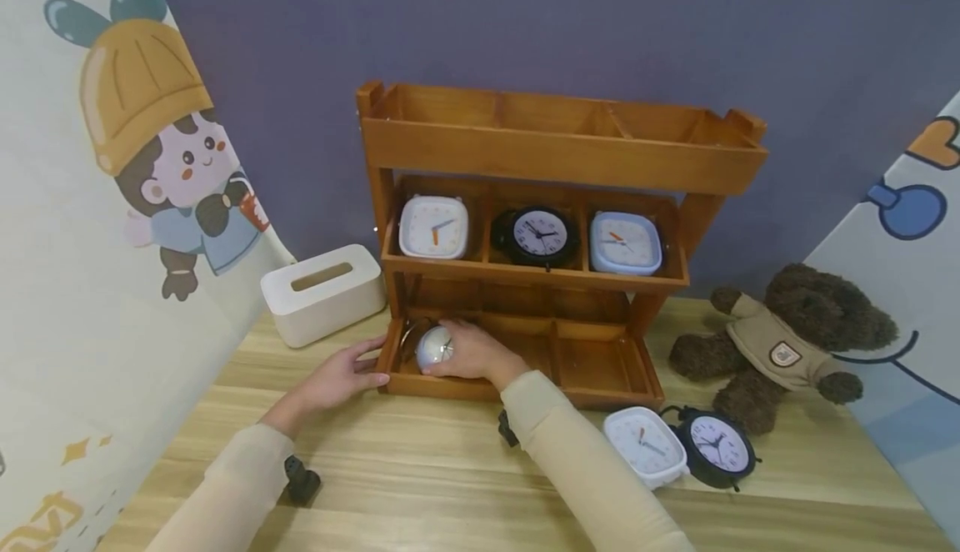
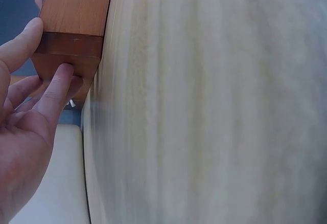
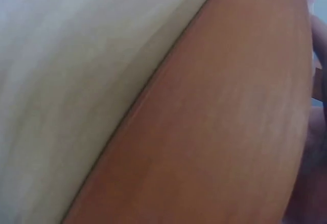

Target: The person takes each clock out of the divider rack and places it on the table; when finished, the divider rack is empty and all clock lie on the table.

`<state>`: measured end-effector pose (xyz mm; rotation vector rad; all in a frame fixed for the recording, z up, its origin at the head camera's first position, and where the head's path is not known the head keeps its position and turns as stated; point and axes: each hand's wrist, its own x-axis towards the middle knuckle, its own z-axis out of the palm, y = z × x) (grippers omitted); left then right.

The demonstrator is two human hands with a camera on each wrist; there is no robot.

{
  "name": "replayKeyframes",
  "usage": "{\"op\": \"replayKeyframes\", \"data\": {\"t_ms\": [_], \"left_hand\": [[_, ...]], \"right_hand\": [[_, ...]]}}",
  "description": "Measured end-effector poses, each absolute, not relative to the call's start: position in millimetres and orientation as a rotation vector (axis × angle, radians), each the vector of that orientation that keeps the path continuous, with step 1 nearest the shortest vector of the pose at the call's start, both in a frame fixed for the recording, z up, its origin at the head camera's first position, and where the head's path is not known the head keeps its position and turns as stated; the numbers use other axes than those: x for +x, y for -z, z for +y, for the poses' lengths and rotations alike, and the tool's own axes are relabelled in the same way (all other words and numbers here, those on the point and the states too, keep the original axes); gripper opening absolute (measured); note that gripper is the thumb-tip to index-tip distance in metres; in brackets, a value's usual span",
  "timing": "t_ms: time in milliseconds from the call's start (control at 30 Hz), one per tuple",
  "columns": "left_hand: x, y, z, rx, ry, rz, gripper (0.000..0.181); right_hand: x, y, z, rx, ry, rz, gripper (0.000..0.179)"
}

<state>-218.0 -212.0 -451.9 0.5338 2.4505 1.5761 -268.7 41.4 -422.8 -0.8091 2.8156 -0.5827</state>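
In the head view my right hand [image 1: 476, 352] reaches into the lower left compartment of a brown wooden shelf [image 1: 562, 152]. Its fingers and thumb hold a small round clock [image 1: 433, 348] with a pale, shiny face; the hand covers its right side. A thin curved metal piece shows just left of the clock. My left hand [image 1: 348, 377] touches the left end of the bottom tier, fingers extended. Close up in the left wrist view, the fingertips [image 2: 64, 70] press the shelf's end panel [image 2: 71, 45]. The right wrist view is mostly filled by the shelf's front board [image 3: 219, 111].
The middle tier carries a white clock [image 1: 433, 227], a black clock [image 1: 538, 235] and a blue clock [image 1: 626, 243]. Right of the shelf's front lie another white clock [image 1: 645, 445], another black clock [image 1: 716, 449] and a teddy bear [image 1: 780, 343]. A tissue box [image 1: 324, 306] stands left.
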Motion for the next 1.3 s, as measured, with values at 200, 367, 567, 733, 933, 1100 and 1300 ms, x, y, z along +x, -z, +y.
{"op": "replayKeyframes", "data": {"t_ms": [200,367,567,733,933,1100,1300], "left_hand": [[-216.5,452.4,-213.4,0.528,-1.586,2.453,0.069],[-218.1,452.8,-210.9,0.537,-1.584,2.455,0.069],[-217.6,450.9,-210.3,0.553,-1.595,2.444,0.068],[-216.7,449.7,-211.3,0.540,-1.588,2.436,0.069],[-215.8,450.1,-211.1,0.537,-1.577,2.454,0.069],[-216.6,448.0,-211.4,0.534,-1.570,2.467,0.069],[-217.6,448.9,-212.5,0.542,-1.561,2.463,0.070]], "right_hand": [[-268.8,426.7,41.1,-0.843,0.625,2.869,0.091],[-269.7,435.0,42.6,-0.876,0.758,2.916,0.086],[-269.6,437.2,44.4,-0.860,0.922,2.901,0.085],[-267.7,435.9,45.2,-0.780,0.977,2.891,0.087],[-260.9,425.7,49.7,-0.710,1.107,2.910,0.083],[-253.0,413.8,57.6,-0.704,1.187,2.910,0.078],[-240.0,400.3,68.3,-0.607,1.185,2.890,0.077]]}}
